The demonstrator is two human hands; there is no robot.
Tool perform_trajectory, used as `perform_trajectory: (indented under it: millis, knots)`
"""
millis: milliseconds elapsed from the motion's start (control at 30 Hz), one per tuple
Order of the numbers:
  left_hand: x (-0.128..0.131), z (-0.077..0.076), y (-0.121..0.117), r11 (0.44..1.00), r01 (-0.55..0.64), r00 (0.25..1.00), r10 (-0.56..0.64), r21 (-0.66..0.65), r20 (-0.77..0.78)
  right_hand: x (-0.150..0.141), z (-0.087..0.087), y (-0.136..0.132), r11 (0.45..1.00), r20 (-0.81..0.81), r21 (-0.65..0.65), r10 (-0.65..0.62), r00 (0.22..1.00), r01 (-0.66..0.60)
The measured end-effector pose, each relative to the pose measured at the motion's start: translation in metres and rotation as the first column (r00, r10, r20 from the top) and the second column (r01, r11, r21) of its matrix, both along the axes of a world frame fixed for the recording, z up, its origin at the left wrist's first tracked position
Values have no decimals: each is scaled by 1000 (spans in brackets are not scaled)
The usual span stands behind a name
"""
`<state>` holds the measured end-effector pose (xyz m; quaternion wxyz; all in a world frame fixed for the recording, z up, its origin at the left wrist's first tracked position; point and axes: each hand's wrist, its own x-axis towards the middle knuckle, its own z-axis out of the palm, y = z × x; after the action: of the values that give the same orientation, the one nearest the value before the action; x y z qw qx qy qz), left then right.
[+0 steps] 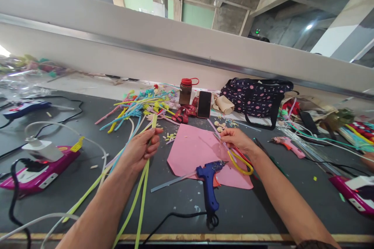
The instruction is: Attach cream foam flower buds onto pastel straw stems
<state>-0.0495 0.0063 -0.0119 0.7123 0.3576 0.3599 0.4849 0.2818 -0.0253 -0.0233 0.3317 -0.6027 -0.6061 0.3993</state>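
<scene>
My left hand [139, 150] is closed around a bunch of long pipe-cleaner stems [142, 186], green and yellow ones that run down toward the table's near edge. My right hand [236, 139] pinches a thin pale strand [215, 131] over a pink paper sheet [195, 151]. Scissors with yellow handles [240, 162] lie under that wrist. A blue glue gun [209, 179] stands on the pink sheet's near edge, just in front of my right hand.
A pile of coloured pipe cleaners [140, 107] lies at the back, beside a red-capped bottle [185, 91], a phone [204, 104] and a dotted bag [257, 99]. Magenta devices [37, 171] with cables sit left and right. A pink glue gun [288, 146] lies at right.
</scene>
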Motion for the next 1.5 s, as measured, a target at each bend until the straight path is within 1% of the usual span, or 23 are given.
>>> perform_trajectory:
  millis: [67, 167, 233, 333, 567, 633, 667, 767, 800, 867, 933, 1000, 1067, 1133, 1200, 1267, 1400, 1500]
  knots:
    - [0, 1, -1, 1000, 0, 1000, 0, -4, -8, -1, -1, -1, 1000, -92, -28, 3, 996, -5]
    - [0, 1, -2, 1000, -1, 1000, 1, -9, -17, -5, -2, -2, 996, -247, -85, -11, 969, -11]
    - [1, 1, -2, 1000, -2, 1000, 2, -8, -15, -8, -1, -3, 995, -295, -103, -36, 955, 5]
    - [1, 2, -2, 1000, 4, 1000, -4, -1, -8, -11, 0, -5, 994, -305, -104, -52, 951, 21]
    - [1, 3, -4, 1000, -2, 1000, 2, 5, -12, -17, -3, -7, 997, -259, -75, -51, 965, 32]
    - [1, 3, -4, 1000, 1, 1000, -1, 2, -12, -13, 1, -6, 997, -228, -29, -81, 970, 76]
    - [1, 3, -4, 1000, 4, 1000, -4, 1, -11, -10, 4, -5, 994, -189, 21, -99, 977, 105]
    - [1, 2, -3, 1000, 7, 1000, -7, -4, -10, 2, 18, -2, 956, -4, 240, -172, 985, 168]
    - [2, 2, -3, 1000, 5, 1000, -5, -5, -9, 5, 23, -1, 942, 44, 285, -199, 979, 179]
    - [2, 2, -3, 1000, 5, 1000, -5, -6, -8, 6, 30, -2, 937, 74, 297, -212, 974, 182]
    - [2, 1, -4, 1000, 9, 1000, -9, -6, -10, 0, 32, -5, 961, 24, 224, -172, 985, 163]
    - [2, 1, -5, 1000, 13, 1000, -13, -1, -15, -13, 30, -9, 984, -83, 129, -110, 990, 120]
    - [1, 2, -5, 1000, 11, 1000, -11, 8, -8, -27, 25, -10, 996, -176, 60, -60, 983, 72]
    - [-1, 3, -4, 1000, 10, 1000, -10, 10, 17, -40, 21, -7, 1000, -215, 17, -11, 977, 15]
    - [-4, 4, -4, 1000, 15, 999, -15, 2, 51, -52, 18, -1, 999, -209, -23, 39, 977, -45]
    - [-6, 4, -4, 1000, 22, 997, -22, -2, 76, -64, 17, 7, 995, -166, -31, 90, 982, -96]
    - [-7, 4, -6, 999, 37, 995, -38, 12, 87, -87, 15, 28, 989, -17, 46, 138, 990, -137]
    - [-7, 4, -8, 999, 42, 996, -43, 16, 80, -104, 11, 45, 987, 31, 73, 139, 990, -141]
